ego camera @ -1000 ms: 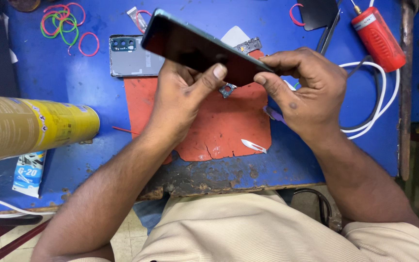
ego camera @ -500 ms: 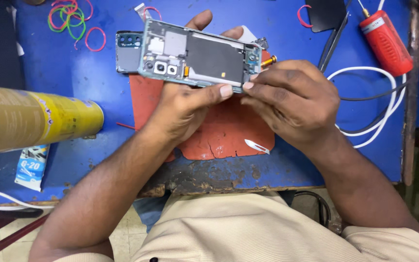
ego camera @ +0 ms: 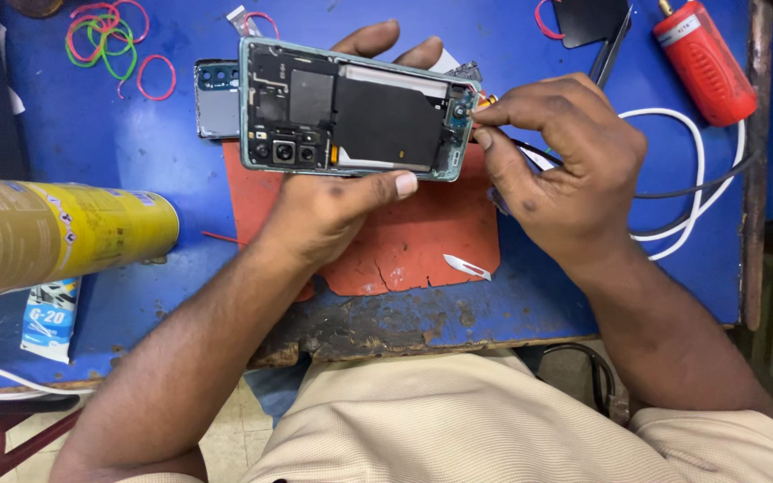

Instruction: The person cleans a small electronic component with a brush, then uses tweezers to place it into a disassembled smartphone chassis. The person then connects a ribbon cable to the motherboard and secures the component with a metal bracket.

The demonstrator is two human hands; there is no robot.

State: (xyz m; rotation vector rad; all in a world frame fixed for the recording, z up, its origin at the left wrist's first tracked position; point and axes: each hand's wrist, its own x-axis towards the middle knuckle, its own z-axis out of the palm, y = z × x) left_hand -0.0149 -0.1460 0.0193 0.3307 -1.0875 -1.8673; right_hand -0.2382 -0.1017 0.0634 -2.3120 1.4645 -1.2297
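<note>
My left hand [ego camera: 333, 210] holds an opened phone [ego camera: 355, 112] level above the bench, inner side up, showing its dark boards, camera modules and teal frame. Thumb presses the near long edge; fingertips show past the far edge. My right hand [ego camera: 565, 170] pinches a thin tool with an orange tip [ego camera: 487, 101] at the phone's right end, fingers closed around it. Under both hands lies a cracked red-orange mat [ego camera: 413, 241] on the blue bench [ego camera: 118, 161].
A small blade [ego camera: 467, 266] lies on the mat. A grey back cover [ego camera: 216, 98] sits behind the phone. Yellow can [ego camera: 55, 233] at left, coloured rubber bands [ego camera: 109, 40] far left, red cylindrical tool [ego camera: 704, 58] and white cable [ego camera: 691, 188] at right, small tube [ego camera: 51, 317] near the edge.
The phone was turned from screen side up to inner side up, and now sits flatter and closer to the camera. My right hand has moved to its right end with the tool.
</note>
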